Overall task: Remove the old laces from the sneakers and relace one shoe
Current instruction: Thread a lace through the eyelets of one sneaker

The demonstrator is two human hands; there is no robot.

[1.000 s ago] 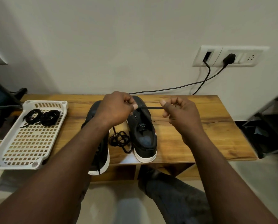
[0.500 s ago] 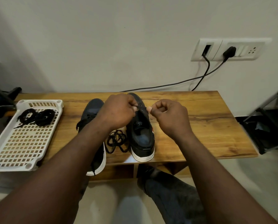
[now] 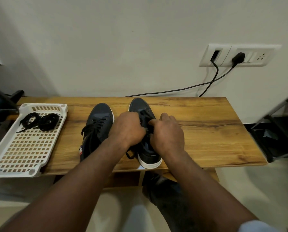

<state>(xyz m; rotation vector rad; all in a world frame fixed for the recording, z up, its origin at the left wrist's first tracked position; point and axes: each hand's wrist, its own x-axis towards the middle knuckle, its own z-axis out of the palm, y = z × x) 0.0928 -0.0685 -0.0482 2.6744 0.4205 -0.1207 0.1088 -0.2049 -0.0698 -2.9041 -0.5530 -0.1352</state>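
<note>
Closest to me, at 6 o'clock, my knee in dark trousers (image 3: 165, 196) sits below the near edge of the wooden table (image 3: 207, 131). Both my forearms reach over that edge toward 12.

The right sneaker (image 3: 144, 106) stands in the middle of the table, white heel toward me and toe toward the wall. Just beside its heel, at about 8 o'clock from it, a loop of loose black lace (image 3: 129, 155) lies on the wood, mostly hidden under my left wrist.

Both hands are on that shoe's lacing area. My left hand (image 3: 128, 129) comes in from 9 o'clock with its fingers curled down over the eyelets. My knuckles hide what they pinch, so I cannot tell if they hold lace. My right hand (image 3: 169, 133) comes in from 3 o'clock, forefinger stretched toward the tongue and the other fingers curled. I cannot tell whether it grips anything either.

At 9 o'clock from this shoe, close but apart, the left sneaker (image 3: 100, 113) stands parallel, toe to the wall, with a black lace (image 3: 91, 129) threaded in its eyelets and trailing off its left side.

Farther along at 9 o'clock, a white slotted tray (image 3: 31, 148) lies at the table's left end. Two coiled black laces (image 3: 39, 121) lie at its far end.

Beyond the table, at about 2 o'clock on the wall, a white socket panel (image 3: 257, 56) holds a black plug (image 3: 238, 57). Two dark cables (image 3: 173, 90) hang down from it behind the table.
</note>
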